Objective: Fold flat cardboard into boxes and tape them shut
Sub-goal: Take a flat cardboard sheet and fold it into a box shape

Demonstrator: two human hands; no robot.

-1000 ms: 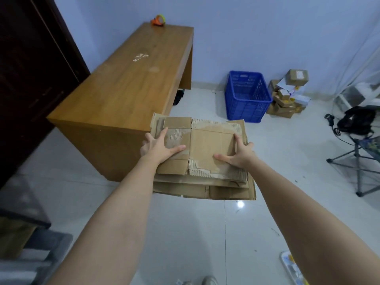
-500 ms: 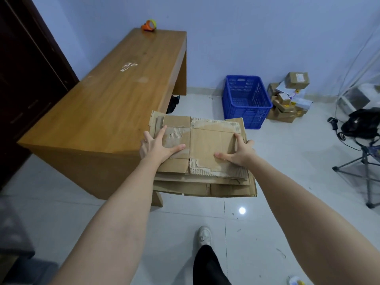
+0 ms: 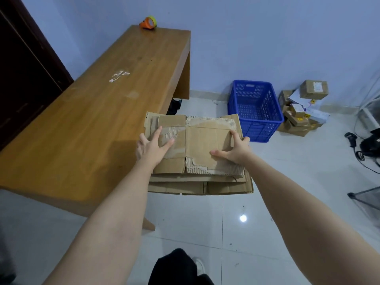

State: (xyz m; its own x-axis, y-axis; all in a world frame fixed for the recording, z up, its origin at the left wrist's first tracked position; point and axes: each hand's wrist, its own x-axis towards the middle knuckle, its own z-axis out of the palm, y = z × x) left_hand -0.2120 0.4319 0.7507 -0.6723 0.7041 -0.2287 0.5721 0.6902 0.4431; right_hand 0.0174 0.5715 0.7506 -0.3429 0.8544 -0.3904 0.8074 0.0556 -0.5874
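Cardboard, worn and torn at its top skin, makes up the stack of flat boxes (image 3: 197,153) held in mid-air at the centre of the frame, just past the right edge of the wooden bench (image 3: 92,124) and above the white floor (image 3: 185,227). Its long axis runs left to right across the picture, the sheets lying level, faces up, flap ends toward the top and bottom of the frame.

Each side is gripped: the left hand (image 3: 151,148) has thumb and forefinger spread on the top sheet, and the right hand (image 3: 236,149) has its thumb laid flat on top; the remaining fingers probably curl under the stack, though they are hidden.

The step in hand looks like carrying the stack to the bench. To do it well, keep the pile level and pinched firmly so the loose lower sheets do not slide out, then set it down square on the near part of the bench.

At the bench's far end, upper centre, sits an orange tape dispenser (image 3: 148,22). A blue crate (image 3: 255,110) stands on the floor at right of centre, small parcels (image 3: 302,112) beside it.
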